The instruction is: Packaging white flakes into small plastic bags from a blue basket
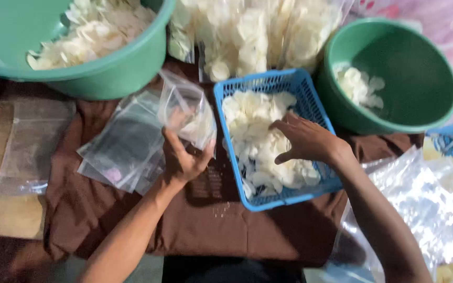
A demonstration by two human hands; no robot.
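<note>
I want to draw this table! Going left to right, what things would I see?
Flat clear plastic bag → left hand holding a small clear bag → blue plastic basket of white chips with the right hand in it → small green bowl.

Small clear plastic bag (187, 112): held upright in left hand (182, 157), mouth up, few pale chips inside at bottom, walls crinkled, just left of basket.

Blue plastic basket (289, 196): rectangular, lattice walls, sits on brown cloth, tilted slightly clockwise in view, between two green basins.

White chips (255, 139): thin, pale, round-ish slices, heaped loosely in basket, filling most of floor. Right hand (308, 141) lies palm down on heap, fingers spread into chips near basket's right wall.
</note>
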